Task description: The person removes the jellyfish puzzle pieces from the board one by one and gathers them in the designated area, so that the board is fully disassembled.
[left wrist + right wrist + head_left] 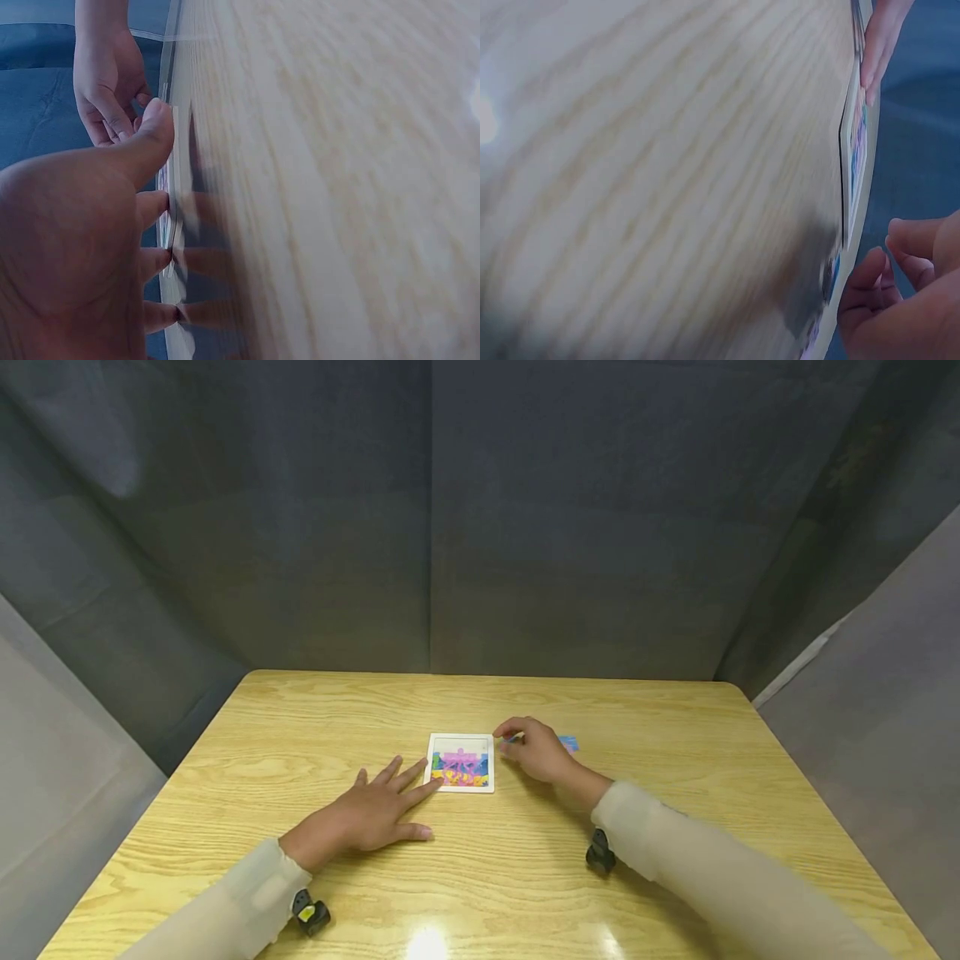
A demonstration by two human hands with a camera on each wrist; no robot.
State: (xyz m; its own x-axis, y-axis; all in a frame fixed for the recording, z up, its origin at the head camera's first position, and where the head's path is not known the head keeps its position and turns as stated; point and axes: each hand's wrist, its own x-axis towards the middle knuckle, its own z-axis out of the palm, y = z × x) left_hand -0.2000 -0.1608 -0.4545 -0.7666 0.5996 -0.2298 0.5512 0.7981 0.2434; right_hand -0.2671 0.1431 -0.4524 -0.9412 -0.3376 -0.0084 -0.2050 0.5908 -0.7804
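A small picture puzzle in a white frame [461, 736] lies flat on the table. Its lower part shows a pink shape over blue, yellow and orange; the top strip is bare white. My left hand [375, 814] is spread flat, fingertips on the frame's left edge and lower left corner. Just right of the frame, my right hand [542, 753] pinches a small bluish puzzle piece [513, 738] between thumb and forefinger, mostly hidden by the fingers. More blue puzzle pieces [569, 743] lie behind that hand, partly covered by it.
The wooden table [337, 710] has rounded far corners. Dark grey cloth [585, 527] hangs behind it, with lighter panels at both sides. A small black wrist camera [600, 852] sits under the right sleeve, another [310, 912] by the left cuff.
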